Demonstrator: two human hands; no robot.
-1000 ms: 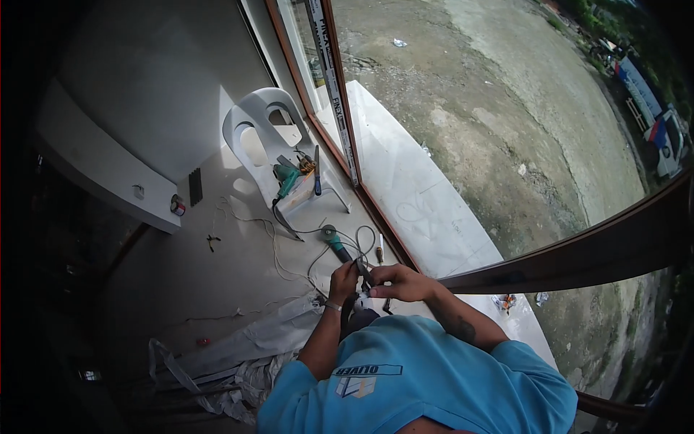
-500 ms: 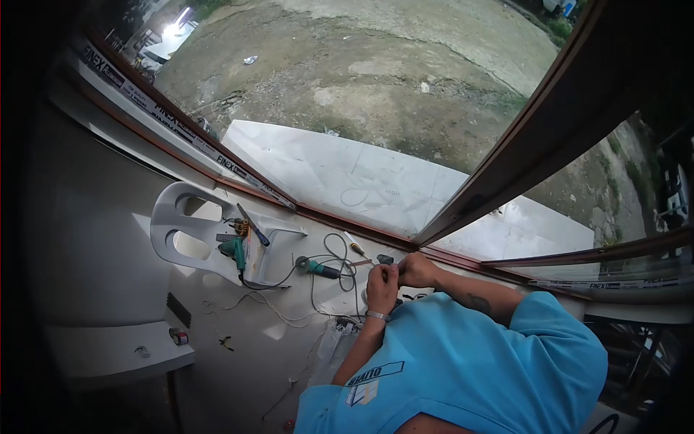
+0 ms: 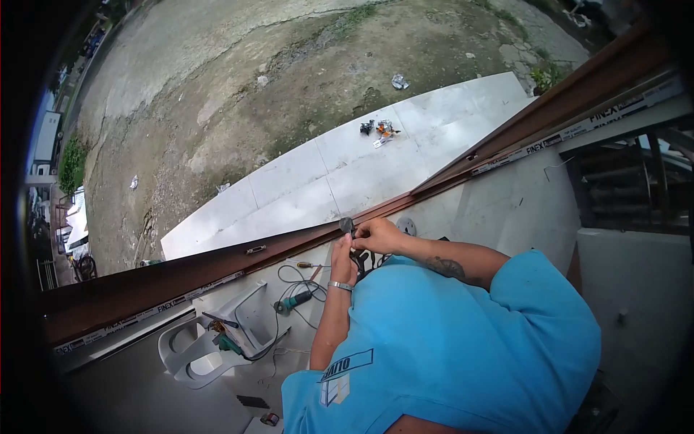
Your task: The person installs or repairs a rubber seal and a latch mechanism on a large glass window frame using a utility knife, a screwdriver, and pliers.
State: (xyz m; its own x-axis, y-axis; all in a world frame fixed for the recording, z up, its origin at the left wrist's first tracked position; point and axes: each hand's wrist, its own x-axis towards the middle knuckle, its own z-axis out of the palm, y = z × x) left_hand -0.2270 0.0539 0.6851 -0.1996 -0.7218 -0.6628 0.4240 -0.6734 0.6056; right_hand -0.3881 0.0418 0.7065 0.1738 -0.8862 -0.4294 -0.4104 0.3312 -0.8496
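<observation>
Close together in front of my chest, both hands hold a small dark object (image 3: 346, 225) between them. My left hand (image 3: 343, 262), with a band at its wrist, has its fingers closed near the object's lower end. My right hand (image 3: 377, 235) pinches at its side from the right. What exactly the object is cannot be made out. Below and left of the hands lies a green angle grinder (image 3: 293, 301) with its looped cable. A screwdriver (image 3: 304, 265) with a yellow handle rests near the door track.
A tipped white plastic chair (image 3: 189, 360) bears a green power tool (image 3: 228, 344) and hand tools. The brown door frame (image 3: 289, 249) crosses the view. Outside, a pale tiled step (image 3: 289, 184) carries small items (image 3: 385, 132). A tape measure (image 3: 270, 419) sits at the bottom.
The camera view has turned, so the doorway now slants the other way and more of the step shows. Both hands are still together at the small dark object.
</observation>
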